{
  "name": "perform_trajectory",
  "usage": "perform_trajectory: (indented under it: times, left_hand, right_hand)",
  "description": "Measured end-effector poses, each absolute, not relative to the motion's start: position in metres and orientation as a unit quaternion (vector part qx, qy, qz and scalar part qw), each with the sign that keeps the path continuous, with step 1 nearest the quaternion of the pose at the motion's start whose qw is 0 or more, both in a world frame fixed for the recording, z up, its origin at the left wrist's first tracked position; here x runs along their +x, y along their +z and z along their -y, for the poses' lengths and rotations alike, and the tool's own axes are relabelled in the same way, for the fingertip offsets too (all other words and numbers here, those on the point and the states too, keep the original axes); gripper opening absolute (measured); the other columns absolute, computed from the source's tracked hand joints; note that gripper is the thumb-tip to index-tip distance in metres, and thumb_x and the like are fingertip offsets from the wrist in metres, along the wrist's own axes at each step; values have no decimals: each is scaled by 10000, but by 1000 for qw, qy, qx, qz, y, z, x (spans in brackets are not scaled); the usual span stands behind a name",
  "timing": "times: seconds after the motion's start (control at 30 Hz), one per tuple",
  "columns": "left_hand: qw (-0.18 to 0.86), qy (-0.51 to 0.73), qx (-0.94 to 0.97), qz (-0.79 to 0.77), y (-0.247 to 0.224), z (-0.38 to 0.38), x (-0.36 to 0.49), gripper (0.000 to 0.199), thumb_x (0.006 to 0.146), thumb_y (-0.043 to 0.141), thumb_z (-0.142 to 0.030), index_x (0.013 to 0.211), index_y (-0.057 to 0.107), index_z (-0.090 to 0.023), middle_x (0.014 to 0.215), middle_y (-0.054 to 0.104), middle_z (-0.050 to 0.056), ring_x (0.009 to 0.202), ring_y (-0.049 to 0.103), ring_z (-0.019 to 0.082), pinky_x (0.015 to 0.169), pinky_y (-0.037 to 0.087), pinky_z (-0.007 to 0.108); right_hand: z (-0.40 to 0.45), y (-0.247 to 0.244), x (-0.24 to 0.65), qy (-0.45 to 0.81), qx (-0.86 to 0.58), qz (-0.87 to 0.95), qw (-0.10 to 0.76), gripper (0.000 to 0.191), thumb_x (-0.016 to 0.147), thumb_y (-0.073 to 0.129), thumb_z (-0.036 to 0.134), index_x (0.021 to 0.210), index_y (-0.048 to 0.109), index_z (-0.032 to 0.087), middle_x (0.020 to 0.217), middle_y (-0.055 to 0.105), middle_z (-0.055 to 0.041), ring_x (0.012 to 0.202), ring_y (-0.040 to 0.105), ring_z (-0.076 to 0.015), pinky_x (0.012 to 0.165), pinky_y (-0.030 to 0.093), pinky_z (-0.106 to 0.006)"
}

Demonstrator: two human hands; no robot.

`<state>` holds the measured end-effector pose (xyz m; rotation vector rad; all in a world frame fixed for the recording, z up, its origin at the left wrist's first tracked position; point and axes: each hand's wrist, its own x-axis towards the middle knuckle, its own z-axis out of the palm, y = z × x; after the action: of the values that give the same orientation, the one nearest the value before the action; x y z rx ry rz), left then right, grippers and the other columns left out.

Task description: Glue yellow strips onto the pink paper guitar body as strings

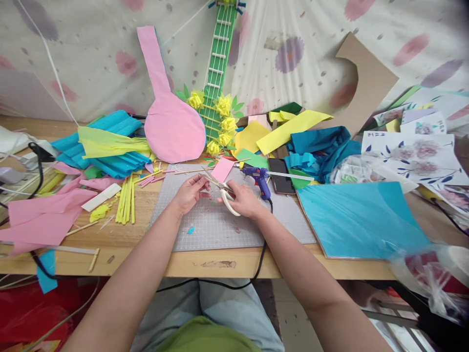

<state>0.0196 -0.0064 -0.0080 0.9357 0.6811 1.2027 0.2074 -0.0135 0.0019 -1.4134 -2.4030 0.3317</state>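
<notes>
My right hand [241,198] grips a pair of scissors [230,201] with white handles, their blades pointing up and left toward my left hand. My left hand [193,191] is closed in a pinch close to the blades; what sits between its fingertips is too small to make out. Just beyond the blades lies a pink paper rectangle [222,169]. Both hands are above a grey cutting mat [205,230] dotted with small scraps, one of them a blue bit [191,230].
Right of the hands lie a blue glue gun [259,178] and a phone [281,176]. Behind stand a pink guitar-shaped cutout [175,128] and a green paper guitar [218,73] with yellow flowers. Yellow strips [126,199] lie left; a blue sheet [362,220] lies right. A black cord [262,259] crosses the table edge.
</notes>
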Motion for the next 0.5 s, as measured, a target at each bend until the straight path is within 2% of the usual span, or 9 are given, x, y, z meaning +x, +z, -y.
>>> perform_trajectory:
  times: [0.17,0.5]
  left_hand:
    - [682,529,405,-300,-10,6,19,247,626,716,-300,717,566,-127,604,485,-25,566,482,82,510,483,215]
    - [668,534,419,-306,-12,4,19,245,634,710,-315,690,554,-135,615,484,-23,549,459,76,504,489,224]
  right_hand:
    - [15,3,206,98,-478,856,170,373,783,442,549,868,481,189,707,586,-14,647,488,-144,606,269,-238]
    - [13,2,209,58,-502,846,167,400,764,440,580,868,532,205,679,597,-9,625,509,-155,551,221,-241]
